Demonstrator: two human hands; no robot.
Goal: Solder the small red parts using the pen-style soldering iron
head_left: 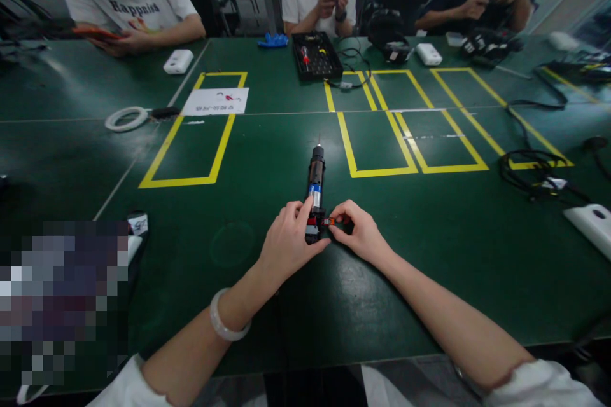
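Left hand (289, 238) grips driver (316, 179) by the rear on bench (272, 152); right hand (357, 230) pinches orange clip (330, 221) at its side. Bit (319, 139) points away. Likely plugging or unplugging; next calls for left steady, right straight.

Green table (429, 235) here, yellow tape rectangles (179, 182) across it — printed paper (210, 102) on the left one, black tray (319, 75) beyond, white cable (125, 127) coiled left, black cable (518, 186) coiled right.

From the view's centre, a black tray (319, 75) sat at twelve o'clock, a coiled black cable (524, 184) at three, a coiled white cable (125, 128) near half past nine, a printed card (209, 103) around ten.
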